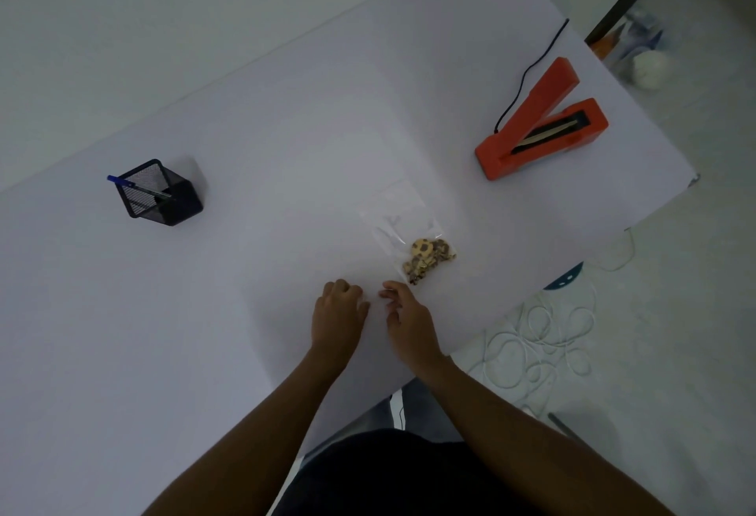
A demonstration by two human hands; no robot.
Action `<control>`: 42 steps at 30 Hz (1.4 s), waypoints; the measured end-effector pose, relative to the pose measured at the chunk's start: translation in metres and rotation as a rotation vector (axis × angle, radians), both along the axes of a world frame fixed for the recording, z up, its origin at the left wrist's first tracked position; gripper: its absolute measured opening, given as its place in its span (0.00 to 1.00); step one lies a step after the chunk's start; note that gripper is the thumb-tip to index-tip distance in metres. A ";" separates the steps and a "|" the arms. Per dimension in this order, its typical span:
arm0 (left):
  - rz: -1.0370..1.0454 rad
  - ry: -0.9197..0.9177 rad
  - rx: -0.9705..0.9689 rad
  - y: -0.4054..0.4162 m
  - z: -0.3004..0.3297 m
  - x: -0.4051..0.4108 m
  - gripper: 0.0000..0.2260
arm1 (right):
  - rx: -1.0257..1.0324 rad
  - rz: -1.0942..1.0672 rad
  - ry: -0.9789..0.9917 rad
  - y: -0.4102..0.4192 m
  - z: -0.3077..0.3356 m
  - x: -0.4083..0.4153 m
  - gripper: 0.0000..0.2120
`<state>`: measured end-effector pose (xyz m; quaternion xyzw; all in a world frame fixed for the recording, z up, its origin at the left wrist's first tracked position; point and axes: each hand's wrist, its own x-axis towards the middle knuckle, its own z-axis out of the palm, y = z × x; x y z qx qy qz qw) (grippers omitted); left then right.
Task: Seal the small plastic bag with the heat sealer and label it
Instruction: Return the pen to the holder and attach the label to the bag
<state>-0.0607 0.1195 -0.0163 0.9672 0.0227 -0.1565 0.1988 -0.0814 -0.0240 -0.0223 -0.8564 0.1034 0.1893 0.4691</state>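
Your left hand (pixel 339 311) and right hand (pixel 407 321) sit close together on the desk (pixel 245 114), fingers curled; whether they pinch anything cannot be told. The small plastic bag (pixel 403 235) lies just beyond them.

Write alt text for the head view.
A left hand and right hand are near a small plastic bag of biscuits on a white table. An open orange heat sealer sits far right; a mesh pen holder stands left.

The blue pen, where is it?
In the head view, the blue pen sits in the black mesh cup, left on the table, far from the orange sealer.
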 end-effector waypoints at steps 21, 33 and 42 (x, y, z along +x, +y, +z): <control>0.053 -0.002 0.015 0.017 0.010 0.004 0.12 | 0.006 0.047 0.002 0.024 -0.002 0.001 0.16; 0.036 -0.017 -0.100 0.031 0.000 -0.011 0.06 | 0.007 0.030 -0.003 0.027 -0.005 0.002 0.15; 0.013 -0.022 -0.030 0.031 0.005 -0.001 0.06 | 0.030 0.040 -0.008 0.031 -0.007 0.005 0.16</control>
